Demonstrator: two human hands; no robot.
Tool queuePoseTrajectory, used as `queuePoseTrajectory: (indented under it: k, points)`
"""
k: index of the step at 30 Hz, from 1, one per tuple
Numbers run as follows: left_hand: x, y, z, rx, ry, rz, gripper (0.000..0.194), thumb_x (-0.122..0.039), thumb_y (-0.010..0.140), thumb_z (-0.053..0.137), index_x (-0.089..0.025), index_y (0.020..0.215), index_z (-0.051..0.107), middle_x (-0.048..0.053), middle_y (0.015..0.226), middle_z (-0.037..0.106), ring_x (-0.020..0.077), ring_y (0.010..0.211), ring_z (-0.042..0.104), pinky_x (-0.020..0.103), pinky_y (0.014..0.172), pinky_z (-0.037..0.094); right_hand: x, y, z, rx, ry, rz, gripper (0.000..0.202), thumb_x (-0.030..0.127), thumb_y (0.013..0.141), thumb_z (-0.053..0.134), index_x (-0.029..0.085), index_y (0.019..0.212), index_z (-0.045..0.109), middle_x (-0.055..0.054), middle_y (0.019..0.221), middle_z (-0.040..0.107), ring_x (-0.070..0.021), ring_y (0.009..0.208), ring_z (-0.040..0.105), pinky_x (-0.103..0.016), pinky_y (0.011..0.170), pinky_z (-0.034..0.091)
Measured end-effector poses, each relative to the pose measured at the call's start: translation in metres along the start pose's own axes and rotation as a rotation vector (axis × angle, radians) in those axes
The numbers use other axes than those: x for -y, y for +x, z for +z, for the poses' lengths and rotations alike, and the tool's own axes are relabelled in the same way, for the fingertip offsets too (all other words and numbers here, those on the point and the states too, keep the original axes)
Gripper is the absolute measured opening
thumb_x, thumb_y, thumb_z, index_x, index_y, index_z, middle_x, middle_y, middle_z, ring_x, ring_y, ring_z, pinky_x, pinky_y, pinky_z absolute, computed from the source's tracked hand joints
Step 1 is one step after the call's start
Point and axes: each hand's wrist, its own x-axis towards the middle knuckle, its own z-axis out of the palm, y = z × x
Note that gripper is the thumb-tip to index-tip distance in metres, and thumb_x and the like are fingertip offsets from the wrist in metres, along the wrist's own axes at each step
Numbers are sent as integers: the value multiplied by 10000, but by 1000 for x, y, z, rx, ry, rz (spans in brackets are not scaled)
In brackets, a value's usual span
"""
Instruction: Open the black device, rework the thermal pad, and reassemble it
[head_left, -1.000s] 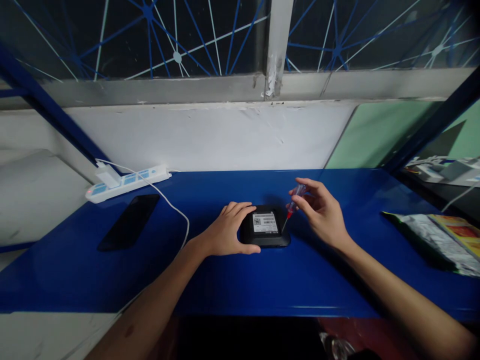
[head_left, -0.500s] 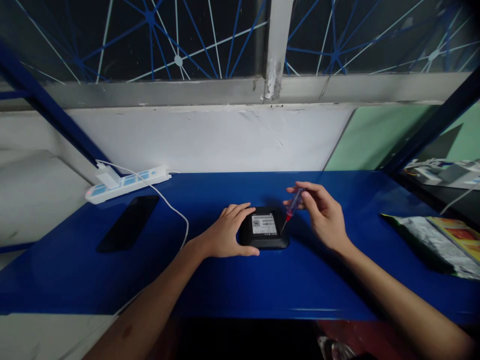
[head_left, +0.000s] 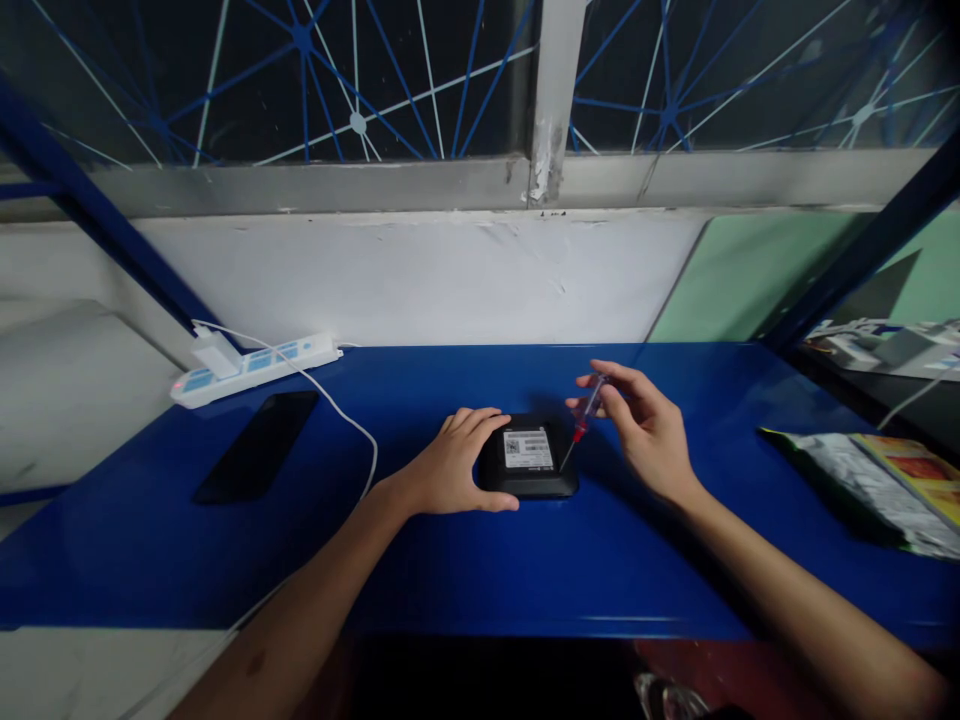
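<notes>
A small black box-shaped device [head_left: 536, 486] with a white printed label [head_left: 527, 450] lies flat on the blue table. My left hand [head_left: 459, 465] grips its left side, fingers along the far edge and thumb at the near edge. In my right hand [head_left: 645, 425] is a screwdriver [head_left: 589, 405] with a clear purplish handle and a red collar, pinched between thumb and fingers. The shaft slants down to the left, and its tip meets the device near the lower right corner of the label. Whether a screw sits under the tip, I cannot tell.
On the left of the blue table [head_left: 480, 580] are a black smartphone [head_left: 256, 447] and a white power strip [head_left: 259, 368] with a charger plugged in. A white cable [head_left: 352, 422] runs forward past my left arm. At right lies a shiny foil packet [head_left: 874, 490].
The screwdriver's handle has turned slightly between my right fingers, its tip staying at about the same spot. My left hand and the device have kept their place.
</notes>
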Motion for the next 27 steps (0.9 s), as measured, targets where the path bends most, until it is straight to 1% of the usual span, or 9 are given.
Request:
queuePoseTrajectory:
  k: [3,6,9,12,16,19,23,27]
  points:
    - [-2,0,-1,2,8,-5,1087,-745,656,745,-218,1524,356,173,1569,374,440,1433,318,667,1173,273,-3,1,1,-55,-69,-48,287,369,897,698,273,1163,647,9,894,659,-153,691,726,-336,676,635]
    - [-2,0,-2,8,9,-12,1080,-743,669,741,-209,1523,353,175,1572,368,434,1441,309,656,1179,274,-6,0,0,-61,-143,-69,230,392,911,679,264,1102,666,14,836,654,-146,667,705,-306,631,606]
    - [-2,-1,-1,11,7,-10,1087,-747,674,735,-205,1530,341,182,1577,357,437,1446,294,678,1170,272,-8,-1,-1,-34,-107,-49,251,417,946,622,262,1142,644,-16,937,685,-163,724,739,-312,646,615]
    - [-2,-1,-1,4,-7,-6,1089,-747,665,739,-222,1533,344,179,1573,365,443,1437,303,691,1156,287,-8,-2,-1,-2,-70,-33,274,425,953,607,260,1171,622,-40,1038,692,-173,768,757,-326,678,627]
    - [-2,-1,-1,12,-21,-13,1095,-745,666,744,-224,1541,340,176,1576,361,439,1439,305,681,1156,306,-7,-2,-1,16,-54,-24,277,413,954,604,263,1187,607,-49,1084,701,-170,765,759,-331,679,628]
    - [-1,-1,-1,-9,-30,4,1084,-736,667,750,-251,1545,341,166,1570,374,440,1434,313,697,1142,312,-5,-2,0,20,-46,-24,278,414,959,591,266,1194,605,-60,1128,709,-176,774,763,-342,685,634]
    - [0,-1,0,-13,-34,14,1091,-734,666,750,-257,1554,330,166,1570,372,446,1429,316,711,1134,312,-2,-3,-1,24,-41,-12,275,418,973,562,276,1202,619,-69,1187,714,-189,794,774,-371,717,645]
    - [-2,-1,-2,17,-23,-16,1111,-753,662,737,-218,1549,335,182,1578,356,452,1441,298,703,1141,312,2,-2,-1,21,-25,3,271,413,980,550,275,1192,646,-73,1210,719,-201,833,778,-392,746,648]
